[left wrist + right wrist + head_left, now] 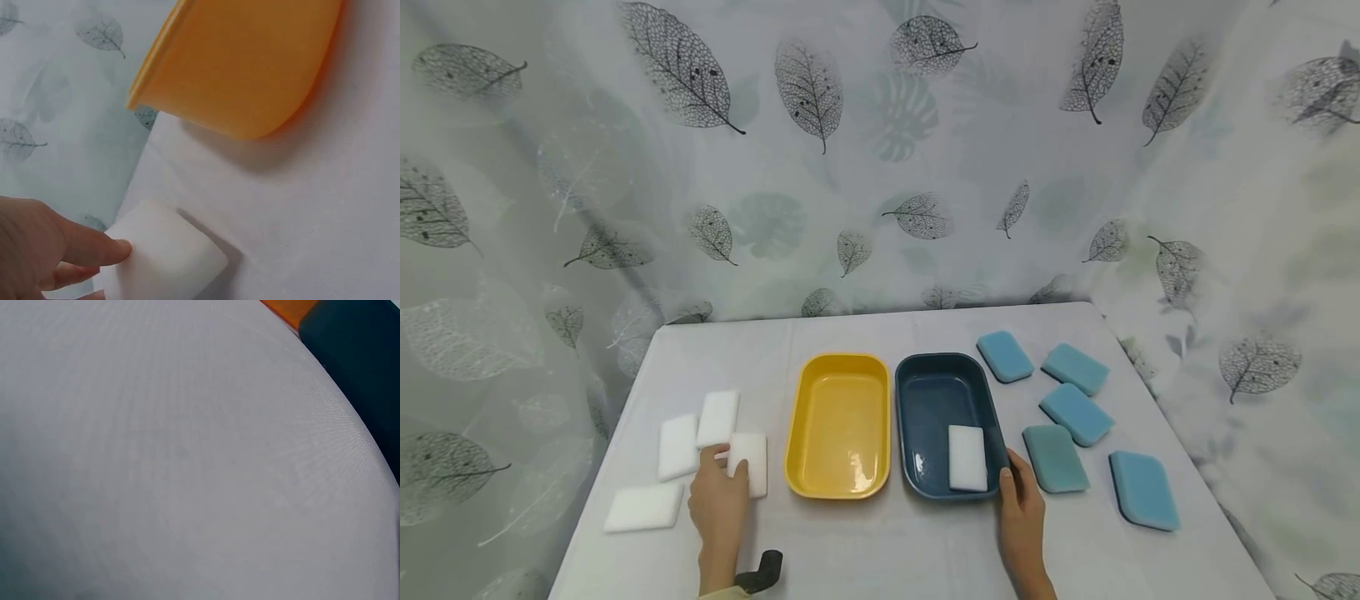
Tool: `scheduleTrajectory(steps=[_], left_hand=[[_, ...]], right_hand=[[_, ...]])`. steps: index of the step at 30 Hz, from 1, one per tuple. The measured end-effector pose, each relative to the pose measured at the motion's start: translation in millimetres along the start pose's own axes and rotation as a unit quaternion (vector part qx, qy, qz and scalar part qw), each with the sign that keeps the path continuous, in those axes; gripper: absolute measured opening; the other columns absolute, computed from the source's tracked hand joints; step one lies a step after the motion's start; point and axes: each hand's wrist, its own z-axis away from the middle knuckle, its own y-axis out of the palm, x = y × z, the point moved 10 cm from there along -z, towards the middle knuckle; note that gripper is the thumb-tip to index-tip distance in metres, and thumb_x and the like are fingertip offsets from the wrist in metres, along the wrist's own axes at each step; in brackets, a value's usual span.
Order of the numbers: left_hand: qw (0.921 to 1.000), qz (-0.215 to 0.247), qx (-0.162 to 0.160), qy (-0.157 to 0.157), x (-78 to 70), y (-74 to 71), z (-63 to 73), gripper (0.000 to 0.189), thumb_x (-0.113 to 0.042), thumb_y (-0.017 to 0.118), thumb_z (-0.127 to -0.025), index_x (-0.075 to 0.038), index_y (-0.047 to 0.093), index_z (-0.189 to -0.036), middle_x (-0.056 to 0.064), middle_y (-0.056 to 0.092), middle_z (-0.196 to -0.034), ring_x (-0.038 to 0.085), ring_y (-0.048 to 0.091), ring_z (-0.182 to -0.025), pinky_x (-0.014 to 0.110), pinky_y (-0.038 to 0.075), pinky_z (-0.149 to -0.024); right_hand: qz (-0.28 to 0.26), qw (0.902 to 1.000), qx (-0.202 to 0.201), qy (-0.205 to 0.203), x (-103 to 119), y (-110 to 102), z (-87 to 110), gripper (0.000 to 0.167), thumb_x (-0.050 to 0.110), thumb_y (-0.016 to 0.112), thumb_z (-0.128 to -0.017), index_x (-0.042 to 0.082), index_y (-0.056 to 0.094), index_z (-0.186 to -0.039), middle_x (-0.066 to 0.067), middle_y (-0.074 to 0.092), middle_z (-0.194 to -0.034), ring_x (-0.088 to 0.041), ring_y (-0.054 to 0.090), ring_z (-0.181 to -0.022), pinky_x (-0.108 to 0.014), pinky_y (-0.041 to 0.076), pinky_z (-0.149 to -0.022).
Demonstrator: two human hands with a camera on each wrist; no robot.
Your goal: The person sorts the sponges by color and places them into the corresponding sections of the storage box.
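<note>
L hand pinches white block; R hand touches navy tray, grip unclear. Loose pinch: poss. drop.

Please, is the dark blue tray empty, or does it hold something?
Not empty: the dark blue tray holds one white block, visible inside it in the head view.

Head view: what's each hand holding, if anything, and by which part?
Left hand pinches the white block nearest the yellow tray by its left edge. Right hand touches the navy tray at its near right corner; grip unclear.
</note>
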Motion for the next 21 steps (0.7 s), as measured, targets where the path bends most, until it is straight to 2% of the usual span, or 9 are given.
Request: scheduleTrajectory(steps=[5,8,11,13,17,21], left_hand=[[0.9976,0.063,0.002,-0.028,4.7,-5.5,-1.7,0.044,-0.013,0.064,-0.097,0.002,0.055,-0.137,0.036,0.066,-0.125,0.056,0.065,-0.11,0.059,0.052,-0.08],[0.9933,0.103,0.004,-0.051,5.9,-6.8,-3.0,0.044,-0.017,0.064,-0.099,0.0,0.056,-0.139,0.034,0.066,-0.126,0.052,0.065,-0.111,0.043,0.053,-0.074],[0.9872,0.144,0.008,-0.067,2.3,-8.1,-2.8,0.044,-0.02,0.064,-0.101,-0.003,0.056,-0.14,0.031,0.066,-0.129,0.047,0.065,-0.114,0.025,0.047,-0.07],[0.9826,0.17,0.014,-0.073,-2.4,-8.7,-2.0,0.044,-0.021,0.063,-0.102,-0.002,0.056,-0.141,0.03,0.065,-0.13,0.044,0.064,-0.114,0.019,0.045,-0.069],[0.9752,0.201,0.033,-0.085,-11.4,-6.7,-0.3,0.044,-0.022,0.062,-0.104,-0.003,0.053,-0.142,0.026,0.063,-0.131,0.028,0.064,-0.105,0.017,0.047,-0.065],[0.9674,0.225,0.067,-0.096,-20.6,0.4,1.8,0.046,-0.024,0.061,-0.104,-0.004,0.051,-0.144,0.024,0.06,-0.134,0.014,0.061,-0.092,0.02,0.05,-0.064]], right_hand=[[-0.003,1.0,0.002,0.002,-0.4,-0.2,1.2,0.055,0.044,0.043,-0.112,0.012,0.044,-0.156,-0.013,0.048,-0.159,-0.029,0.045,-0.148,0.008,0.03,-0.098],[-0.001,1.0,0.002,-0.001,0.0,-0.3,1.3,0.054,0.044,0.043,-0.112,0.012,0.044,-0.156,-0.013,0.048,-0.159,-0.029,0.045,-0.148,0.006,0.031,-0.1],[0.004,1.0,-0.002,-0.007,0.5,-0.5,0.7,0.053,0.043,0.043,-0.112,0.013,0.045,-0.156,-0.012,0.049,-0.159,-0.03,0.046,-0.148,0.006,0.032,-0.101],[0.003,1.0,-0.003,-0.008,0.3,-0.6,0.4,0.053,0.043,0.043,-0.112,0.013,0.045,-0.155,-0.012,0.049,-0.159,-0.029,0.045,-0.148,0.006,0.031,-0.101],[-0.002,0.9999,-0.004,-0.011,1.1,-1.1,0.4,0.052,0.042,0.044,-0.112,0.012,0.046,-0.155,-0.013,0.049,-0.159,-0.028,0.045,-0.148,0.008,0.029,-0.099],[0.0,0.9999,-0.004,-0.014,1.5,-1.6,-0.2,0.051,0.04,0.044,-0.112,0.012,0.046,-0.155,-0.014,0.049,-0.158,-0.028,0.046,-0.147,0.008,0.029,-0.099]])
